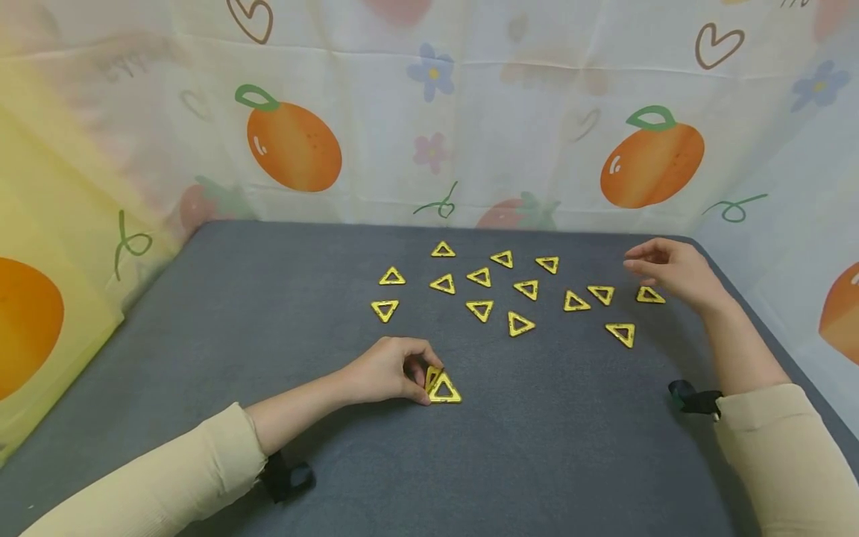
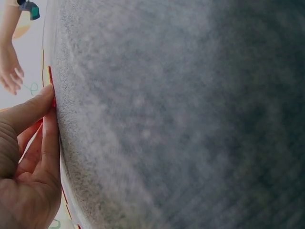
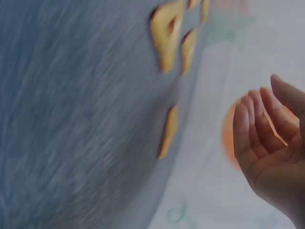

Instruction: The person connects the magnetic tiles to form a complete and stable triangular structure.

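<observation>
left hand [image 1: 385, 371] pinches yellow triangle frames [image 1: 441, 388] | right hand [image 1: 671, 270] relaxed, empty | grey felt [image 1: 537, 447]

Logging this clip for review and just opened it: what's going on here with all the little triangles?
A person sits at a grey table strewn with small yellow triangle frames. The left hand pinches a triangle held on edge against another triangle lying flat near the front of the table. The right hand hovers with loosely curled fingers, holding nothing, just above the triangle at the right end of the scatter. The rest lie flat and untouched.
</observation>
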Demonstrator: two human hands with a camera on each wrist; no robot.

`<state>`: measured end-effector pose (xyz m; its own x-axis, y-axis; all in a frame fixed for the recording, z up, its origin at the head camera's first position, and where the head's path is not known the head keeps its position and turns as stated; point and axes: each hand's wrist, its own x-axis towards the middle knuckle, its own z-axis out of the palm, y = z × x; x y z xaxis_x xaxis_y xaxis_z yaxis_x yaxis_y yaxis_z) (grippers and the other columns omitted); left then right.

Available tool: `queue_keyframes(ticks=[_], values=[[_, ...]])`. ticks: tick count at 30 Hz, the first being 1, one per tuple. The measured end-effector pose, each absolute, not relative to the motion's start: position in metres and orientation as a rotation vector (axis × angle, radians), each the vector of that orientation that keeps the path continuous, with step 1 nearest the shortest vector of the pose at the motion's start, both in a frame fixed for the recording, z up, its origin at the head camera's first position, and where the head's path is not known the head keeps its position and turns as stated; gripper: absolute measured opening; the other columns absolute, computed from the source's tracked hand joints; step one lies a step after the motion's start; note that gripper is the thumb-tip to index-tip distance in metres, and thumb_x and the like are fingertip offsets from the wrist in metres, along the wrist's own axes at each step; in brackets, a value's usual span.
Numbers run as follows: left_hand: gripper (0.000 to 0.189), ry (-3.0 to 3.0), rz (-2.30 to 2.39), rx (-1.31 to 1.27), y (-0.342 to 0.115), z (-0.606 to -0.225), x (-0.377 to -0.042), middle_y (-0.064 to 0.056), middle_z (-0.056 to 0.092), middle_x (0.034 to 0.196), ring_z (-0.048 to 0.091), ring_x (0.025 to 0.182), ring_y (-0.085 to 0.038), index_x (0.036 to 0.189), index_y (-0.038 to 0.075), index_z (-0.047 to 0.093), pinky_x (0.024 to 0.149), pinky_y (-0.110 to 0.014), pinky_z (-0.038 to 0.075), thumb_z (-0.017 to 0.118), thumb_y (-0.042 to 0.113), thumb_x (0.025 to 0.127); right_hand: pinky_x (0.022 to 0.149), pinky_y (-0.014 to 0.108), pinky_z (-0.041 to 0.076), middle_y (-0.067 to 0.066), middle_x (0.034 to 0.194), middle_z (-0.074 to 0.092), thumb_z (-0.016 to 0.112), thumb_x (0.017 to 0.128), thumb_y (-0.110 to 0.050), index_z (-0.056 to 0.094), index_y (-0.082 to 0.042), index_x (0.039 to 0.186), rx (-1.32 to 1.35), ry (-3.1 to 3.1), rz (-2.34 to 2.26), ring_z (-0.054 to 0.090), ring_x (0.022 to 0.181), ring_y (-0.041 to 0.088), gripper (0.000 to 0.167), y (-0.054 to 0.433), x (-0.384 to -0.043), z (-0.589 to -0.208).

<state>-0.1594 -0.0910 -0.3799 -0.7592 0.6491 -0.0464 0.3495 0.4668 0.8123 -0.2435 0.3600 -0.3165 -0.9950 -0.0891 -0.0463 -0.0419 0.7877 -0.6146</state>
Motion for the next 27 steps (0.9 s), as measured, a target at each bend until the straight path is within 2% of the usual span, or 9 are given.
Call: queue_keyframes(ticks=[3,7,11,12,14,18,24,27], values=[[0.040,2.365,1.193,0.844,-0.092,-0.380,-0.160,-0.002,0.069,0.079,0.061,0.070,-0.003,0.108,0.012,0.071,0.064,-0.020,0.052,0.087,0.009,0.071,0.073,0.029,0.056,0.020,0.120,0.061,0.054,0.099,-0.047,0.053,0.000,0.132,-0.027,2.969,-0.952,0.056,0.075,-0.012,0.058,0.379,-0.249,-0.328],[0.041,2.366,1.194,0.840,-0.093,-0.379,-0.160,-0.002,0.069,0.081,0.061,0.071,-0.003,0.108,0.012,0.071,0.065,-0.019,0.051,0.087,0.009,0.071,0.070,0.030,0.055,0.031,0.125,0.057,0.052,0.100,-0.045,0.052,0.004,0.132,0.043,3.001,-0.879,0.058,0.074,-0.002,0.059,0.397,-0.254,-0.340],[0.041,2.365,1.194,0.836,-0.093,-0.379,-0.159,-0.002,0.069,0.080,0.061,0.070,-0.003,0.109,0.012,0.070,0.065,-0.019,0.052,0.087,0.009,0.072,0.080,0.039,0.057,0.039,0.134,0.047,0.050,0.101,-0.041,0.044,0.010,0.137,0.062,2.906,-0.824,0.064,0.091,0.029,0.063,0.409,-0.258,-0.347],[0.041,2.364,1.194,0.836,-0.093,-0.379,-0.159,-0.002,0.069,0.079,0.061,0.070,-0.003,0.109,0.012,0.070,0.065,-0.019,0.052,0.087,0.009,0.072,0.085,0.043,0.056,0.040,0.136,0.044,0.049,0.102,-0.041,0.041,0.012,0.139,0.058,2.868,-0.819,0.062,0.099,0.038,0.065,0.411,-0.259,-0.349],[0.041,2.361,1.197,0.831,-0.093,-0.379,-0.159,-0.002,0.069,0.079,0.061,0.070,-0.003,0.109,0.012,0.070,0.065,-0.019,0.052,0.087,0.008,0.072,0.096,0.050,0.052,0.041,0.140,0.039,0.047,0.103,-0.039,0.035,0.013,0.143,0.053,2.799,-0.823,0.053,0.115,0.048,0.066,0.415,-0.260,-0.352],[0.041,2.359,1.198,0.823,-0.093,-0.379,-0.159,-0.002,0.070,0.079,0.061,0.071,-0.004,0.109,0.012,0.070,0.065,-0.019,0.052,0.087,0.009,0.072,0.106,0.060,0.040,0.040,0.141,0.032,0.047,0.104,-0.034,0.028,0.012,0.147,0.015,2.701,-0.841,0.040,0.127,0.053,0.066,0.421,-0.262,-0.356],[0.041,2.348,1.196,0.817,-0.091,-0.379,-0.159,-0.003,0.070,0.080,0.062,0.072,-0.005,0.110,0.012,0.070,0.066,-0.020,0.052,0.087,0.008,0.072,0.108,0.071,0.026,0.043,0.147,0.023,0.053,0.102,-0.033,0.026,0.007,0.150,-0.025,2.641,-0.779,0.023,0.135,0.060,0.068,0.421,-0.263,-0.355],[0.041,2.356,1.187,0.813,-0.091,-0.379,-0.159,-0.002,0.070,0.081,0.062,0.072,-0.005,0.110,0.012,0.070,0.065,-0.020,0.052,0.087,0.008,0.073,0.108,0.072,0.024,0.044,0.147,0.022,0.056,0.101,-0.029,0.029,0.007,0.148,-0.035,2.651,-0.770,0.020,0.136,0.061,0.066,0.419,-0.265,-0.356]])
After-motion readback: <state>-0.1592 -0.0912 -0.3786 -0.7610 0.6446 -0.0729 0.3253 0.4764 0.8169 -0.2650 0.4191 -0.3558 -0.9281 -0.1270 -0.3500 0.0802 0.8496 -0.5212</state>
